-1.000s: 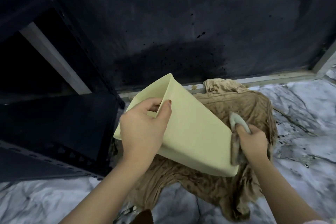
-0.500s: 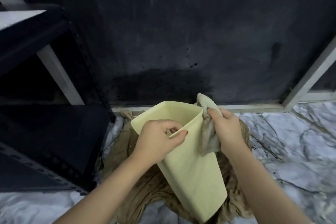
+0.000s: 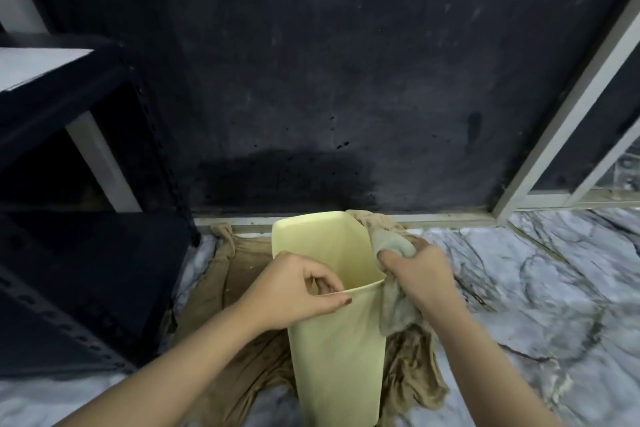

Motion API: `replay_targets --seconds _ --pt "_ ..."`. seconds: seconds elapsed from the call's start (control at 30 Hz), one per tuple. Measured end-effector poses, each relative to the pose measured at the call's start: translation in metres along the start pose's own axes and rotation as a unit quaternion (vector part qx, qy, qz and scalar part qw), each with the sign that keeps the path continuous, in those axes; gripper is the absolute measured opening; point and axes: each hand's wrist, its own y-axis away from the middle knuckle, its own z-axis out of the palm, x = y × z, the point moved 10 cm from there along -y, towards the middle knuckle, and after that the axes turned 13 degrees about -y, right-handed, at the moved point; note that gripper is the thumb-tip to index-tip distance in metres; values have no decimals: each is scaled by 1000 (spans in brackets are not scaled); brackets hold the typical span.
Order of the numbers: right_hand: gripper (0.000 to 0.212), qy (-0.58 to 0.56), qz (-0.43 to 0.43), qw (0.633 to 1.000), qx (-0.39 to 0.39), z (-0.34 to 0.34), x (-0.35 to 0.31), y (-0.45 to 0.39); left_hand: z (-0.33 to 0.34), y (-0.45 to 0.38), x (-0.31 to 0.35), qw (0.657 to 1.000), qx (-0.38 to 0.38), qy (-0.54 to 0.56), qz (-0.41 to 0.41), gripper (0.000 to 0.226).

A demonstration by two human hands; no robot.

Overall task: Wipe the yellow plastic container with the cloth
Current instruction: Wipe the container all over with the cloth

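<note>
home floor corner | marble tiles (image 3: pixel 540 288) | dark wall (image 3: pixel 346 62) | metal shelf (image 3: pixel 69 114)

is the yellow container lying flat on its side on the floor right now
No, the yellow container stands upright with its open mouth up, the left hand pinching its near rim.

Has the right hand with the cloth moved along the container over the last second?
Yes. The right hand climbed from the yellow container's base to its rim.

Cloth (image 3: pixel 393 246) against upright yellow container (image 3: pixel 339 350) rim
</note>
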Motion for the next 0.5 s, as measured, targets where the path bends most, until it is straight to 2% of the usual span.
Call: replay_targets --seconds 0.1,0.23,0.37,0.5 --pt "33 19 7 1000 19 -8 6 11 -22 14 -13 995 88 -38 -28 17" --pt "32 29 33 998 44 -19 17 25 -40 40 -28 967 162 -176 -86 18" --pt "30 27 30 998 43 -19 24 38 -27 60 -54 954 101 -140 -247 26" --pt "23 15 3 999 35 -22 28 49 -7 67 -49 955 41 -140 -258 31"
